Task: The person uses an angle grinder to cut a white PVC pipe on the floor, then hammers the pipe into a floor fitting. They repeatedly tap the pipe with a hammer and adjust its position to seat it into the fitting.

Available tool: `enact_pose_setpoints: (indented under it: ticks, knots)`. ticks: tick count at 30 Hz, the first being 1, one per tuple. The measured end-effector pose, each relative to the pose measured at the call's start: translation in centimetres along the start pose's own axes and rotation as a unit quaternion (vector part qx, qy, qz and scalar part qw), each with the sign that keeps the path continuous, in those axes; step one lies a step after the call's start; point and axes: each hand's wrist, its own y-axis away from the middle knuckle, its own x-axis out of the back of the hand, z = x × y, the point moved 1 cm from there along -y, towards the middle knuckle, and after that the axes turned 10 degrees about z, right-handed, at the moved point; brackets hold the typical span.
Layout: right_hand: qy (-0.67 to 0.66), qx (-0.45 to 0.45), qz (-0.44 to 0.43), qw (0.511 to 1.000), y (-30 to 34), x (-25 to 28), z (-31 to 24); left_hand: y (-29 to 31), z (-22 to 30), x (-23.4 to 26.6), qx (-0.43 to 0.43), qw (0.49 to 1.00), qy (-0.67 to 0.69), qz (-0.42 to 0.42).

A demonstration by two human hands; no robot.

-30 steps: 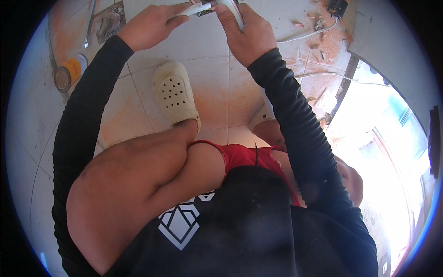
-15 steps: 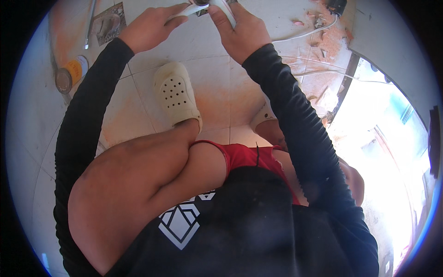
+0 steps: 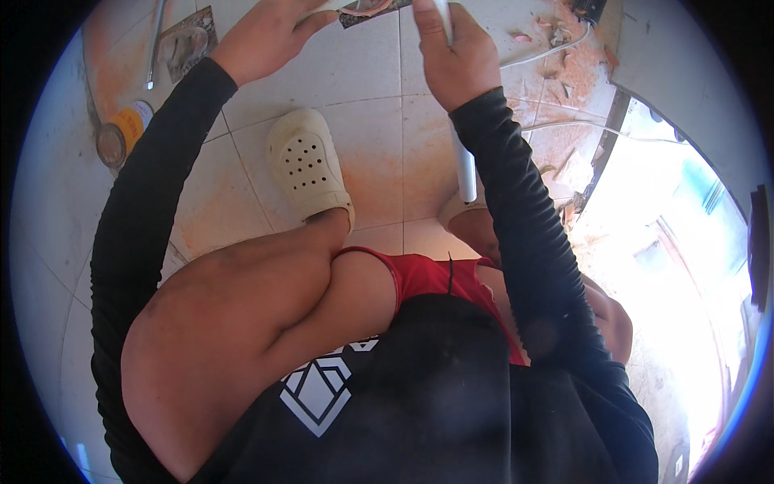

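At the top edge, my right hand (image 3: 459, 60) is closed round a white plastic pipe (image 3: 466, 173). Its lower end shows below my wrist, beside the right shoe. My left hand (image 3: 266, 39) is up at the left of it, thumb and fingers pinched on a whitish pipe-like piece (image 3: 335, 6) mostly cut off by the picture's edge. Between the hands, a rough cut-out in the floor tile (image 3: 367, 12) shows partly, with a pale rounded thing in it.
A second square cut-out (image 3: 187, 44) lies left, near a thin metal rod (image 3: 156, 48). A yellow-orange can (image 3: 125, 133) lies farther left. Broken tile chips (image 3: 564, 60) and a white cable (image 3: 556, 50) spread on the right. My cream clog (image 3: 306, 157) stands on dusty tiles.
My hands have drawn apart: the right moved right with the white pipe, now turned more upright, its lower end in sight. My left hand shifted slightly up. The floor cut-out shows more.
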Motion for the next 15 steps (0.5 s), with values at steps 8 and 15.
enact_pose_setpoints:
  ticks: [8, 15]
  knots:
    - [-0.01, -0.11, 0.036, 0.993, 0.5, 3.2, 3.4, -3.9, 1.3, -3.0, -0.065, 0.997, 0.044, 0.012]
    - [-0.056, -0.168, 0.034, 0.984, 1.4, 3.7, 4.5, -5.5, 0.9, -4.8, -0.104, 0.992, 0.078, -0.008]
